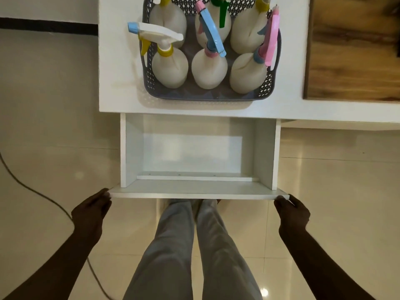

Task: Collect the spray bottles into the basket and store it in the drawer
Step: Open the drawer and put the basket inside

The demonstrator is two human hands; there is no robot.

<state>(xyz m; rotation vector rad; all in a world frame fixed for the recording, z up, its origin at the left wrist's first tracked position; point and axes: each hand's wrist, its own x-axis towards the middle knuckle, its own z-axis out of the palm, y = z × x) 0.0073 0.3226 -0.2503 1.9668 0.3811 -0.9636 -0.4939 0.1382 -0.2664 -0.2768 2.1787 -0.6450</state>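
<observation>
A grey perforated basket [201,96] stands on the white cabinet top [118,83], filled with several white spray bottles [170,69] with coloured trigger heads. Below it a white drawer [195,155] is pulled out and holds nothing inside. My left hand [92,210] grips the left end of the drawer's front panel [199,192]. At the panel's right end my right hand [292,214] holds on in the same way.
A brown wooden surface [355,50] lies at the right of the cabinet top. A dark cable [32,189] runs across the glossy tiled floor on the left. My legs in grey trousers [190,245] stand right in front of the drawer.
</observation>
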